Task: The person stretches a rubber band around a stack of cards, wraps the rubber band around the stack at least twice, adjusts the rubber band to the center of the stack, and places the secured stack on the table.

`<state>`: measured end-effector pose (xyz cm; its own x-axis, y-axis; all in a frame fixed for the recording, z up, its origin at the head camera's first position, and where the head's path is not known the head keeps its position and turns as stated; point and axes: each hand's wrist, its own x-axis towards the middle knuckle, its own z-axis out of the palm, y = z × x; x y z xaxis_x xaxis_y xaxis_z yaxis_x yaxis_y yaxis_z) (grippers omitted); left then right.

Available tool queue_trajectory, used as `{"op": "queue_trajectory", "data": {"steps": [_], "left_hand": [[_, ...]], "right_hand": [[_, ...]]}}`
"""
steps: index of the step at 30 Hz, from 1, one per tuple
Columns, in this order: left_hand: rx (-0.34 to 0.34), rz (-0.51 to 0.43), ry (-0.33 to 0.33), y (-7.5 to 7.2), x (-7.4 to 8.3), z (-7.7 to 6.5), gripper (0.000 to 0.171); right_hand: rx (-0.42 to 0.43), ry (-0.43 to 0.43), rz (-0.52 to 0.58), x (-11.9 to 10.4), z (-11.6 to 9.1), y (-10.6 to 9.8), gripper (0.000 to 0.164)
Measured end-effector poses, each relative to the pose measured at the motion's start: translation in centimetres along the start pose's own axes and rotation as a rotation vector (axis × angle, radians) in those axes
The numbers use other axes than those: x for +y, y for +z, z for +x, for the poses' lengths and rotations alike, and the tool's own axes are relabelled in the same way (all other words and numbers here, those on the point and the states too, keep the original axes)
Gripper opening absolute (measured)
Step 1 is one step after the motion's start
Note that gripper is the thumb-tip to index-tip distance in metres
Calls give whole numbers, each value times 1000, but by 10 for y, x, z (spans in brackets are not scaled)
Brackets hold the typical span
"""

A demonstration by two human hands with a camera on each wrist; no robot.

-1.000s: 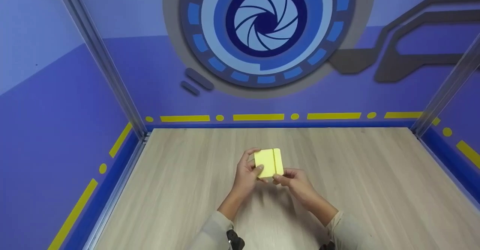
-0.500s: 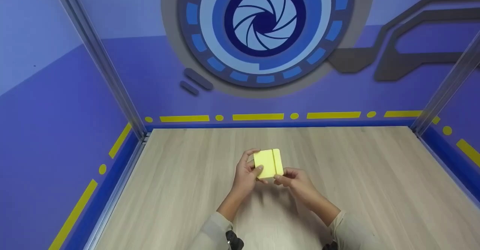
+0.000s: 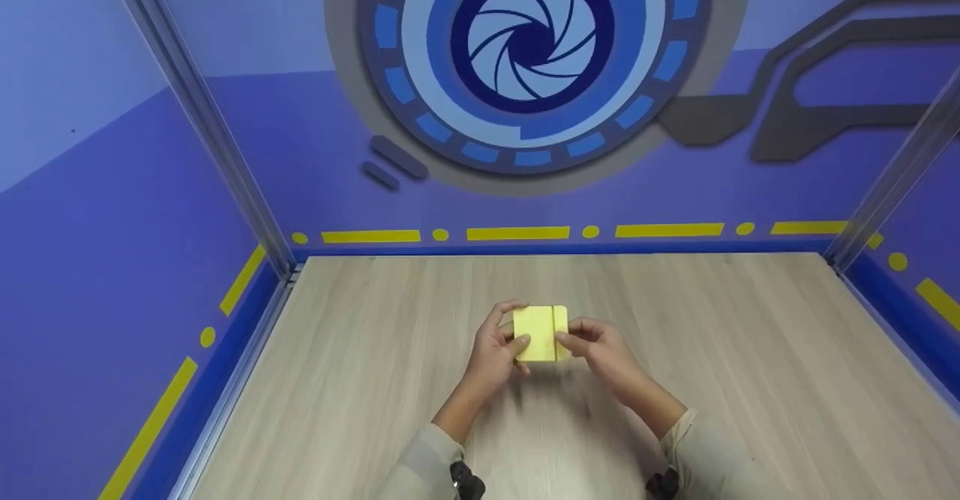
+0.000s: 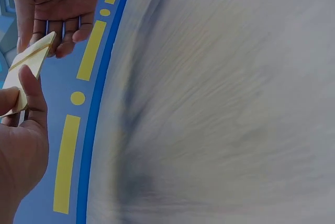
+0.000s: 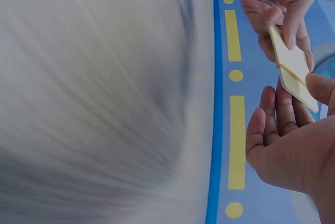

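A small square yellow notebook (image 3: 538,342) with rounded right corners is held up above the table, its cover towards the head camera. An elastic band (image 3: 555,323) runs down it near the right edge. My left hand (image 3: 491,353) grips the left side, thumb on the cover and fingers behind and around the edges. At the right edge my right hand (image 3: 604,353) pinches the notebook, its thumb lying by the band. In the right wrist view the notebook (image 5: 293,64) appears thin and closed, and the other fingers of my right hand (image 5: 293,150) are loosely bent below it.
Beneath the hands lies a wood-grain table (image 3: 360,380). A blue printed wall (image 3: 450,207) rises behind it, with metal posts (image 3: 202,121) at the corners. Side walls stand left and right.
My right thumb has slid up along the notebook's right edge to the band. The notebook has straightened from a slight tilt and shifted slightly down and right. My left hand keeps its grip.
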<state>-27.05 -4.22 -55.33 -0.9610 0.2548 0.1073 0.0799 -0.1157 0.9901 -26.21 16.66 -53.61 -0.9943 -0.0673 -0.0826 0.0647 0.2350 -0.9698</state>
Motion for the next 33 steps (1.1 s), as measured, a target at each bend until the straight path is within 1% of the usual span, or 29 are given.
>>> {"op": "queue_trajectory", "data": {"steps": [4, 9, 13, 19, 25, 33], "left_hand": [[-6, 1, -12, -2, -1, 1, 52], [-22, 10, -23, -2, -1, 0, 53], [-37, 17, -16, -1, 0, 1, 55], [-40, 16, -11, 0, 0, 1, 56], [-47, 23, -16, 0, -1, 2, 55], [-38, 1, -23, 0, -1, 1, 55]], "right_hand": [[29, -1, 5, -7, 3, -1, 20], [36, -26, 1, -13, 7, -2, 20], [46, -46, -18, -18, 9, -4, 21], [41, -67, -43, -19, 13, -3, 19], [52, -64, -39, -19, 13, -2, 17], [50, -77, -10, -19, 16, 3, 17]]}}
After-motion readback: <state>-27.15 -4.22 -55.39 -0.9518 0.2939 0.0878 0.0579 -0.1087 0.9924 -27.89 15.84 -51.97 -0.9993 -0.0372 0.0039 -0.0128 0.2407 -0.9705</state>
